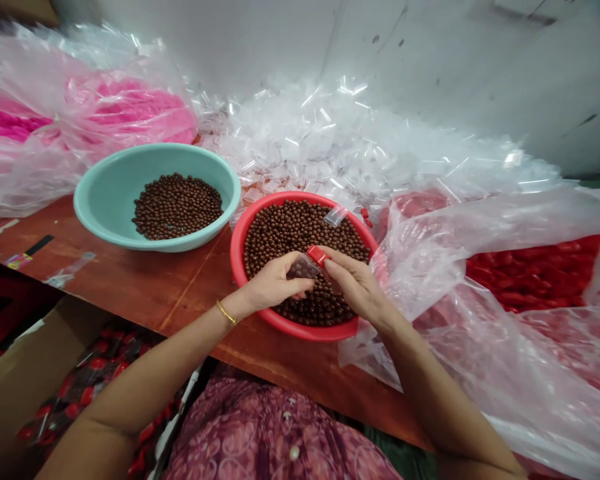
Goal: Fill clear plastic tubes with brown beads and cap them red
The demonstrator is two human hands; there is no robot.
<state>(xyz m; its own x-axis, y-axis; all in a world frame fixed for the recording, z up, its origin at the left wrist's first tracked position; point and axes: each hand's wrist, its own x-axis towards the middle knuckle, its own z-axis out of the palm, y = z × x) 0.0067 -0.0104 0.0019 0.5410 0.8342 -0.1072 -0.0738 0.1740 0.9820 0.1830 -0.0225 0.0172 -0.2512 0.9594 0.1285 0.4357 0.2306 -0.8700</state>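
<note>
Over the red basin (237,257), my left hand (273,283) is closed around a small clear plastic container (303,267) that looks dark with brown balls inside. My right hand (354,283) pinches a red cap (317,255) at the container's upper right end. Whether the cap is fully seated cannot be made out. Beneath both hands, shiny brown balls (285,230) fill much of the basin. Another clear container (335,215) lies on those balls near the far rim.
Left of it stands a teal basin (100,197) with more brown balls. Clear containers (340,140) are heaped along the wall. Bags hold pink (135,107) and red caps (535,273). Below the table's edge, a cardboard box (25,363) contains red-capped containers.
</note>
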